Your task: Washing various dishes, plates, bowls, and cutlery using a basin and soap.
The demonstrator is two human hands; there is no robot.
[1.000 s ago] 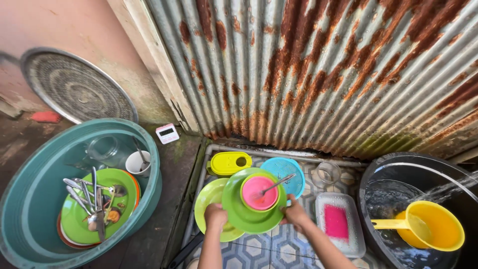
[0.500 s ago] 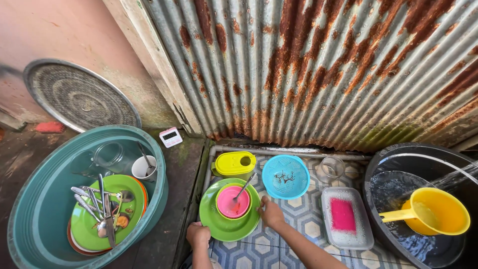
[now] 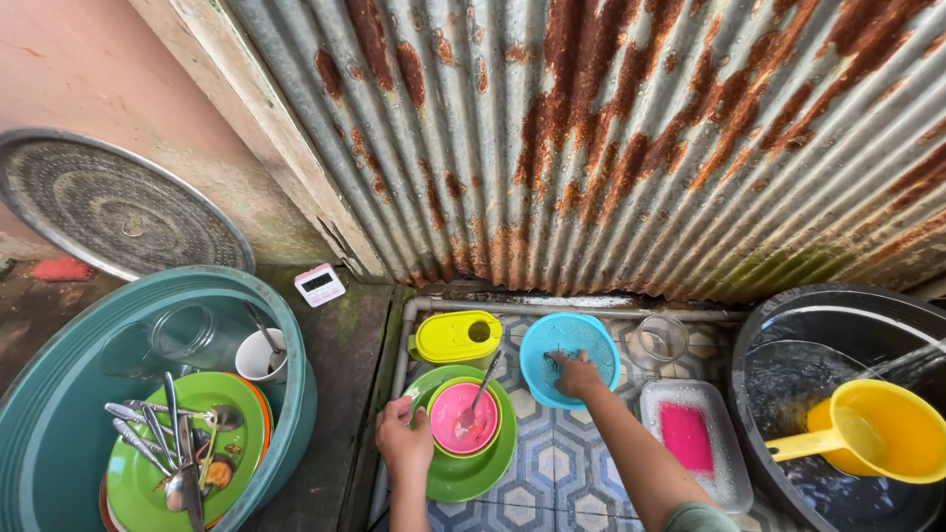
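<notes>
The blue strainer, a round basket of perforated plastic, sits on the tiled floor against the foot of the rusted corrugated wall, and the right hand now lies in its bowl, fingers curled down onto the scraps inside. Half a second ago that hand was at the rim of the green plate stack; it has left the stack and reached forward to the strainer, so attention has passed from the plates to the strainer. The left hand has closed in and now grips the near-left rim of the stack, which is smooth glossy plastic. On the stack rests a pink bowl with a metal spoon leaning in it. Beyond the left hand lies a yellow lidded box. Right of the right hand are a clear glass, a white tray with a pink sponge, and a yellow dipper in a black water tub.
</notes>
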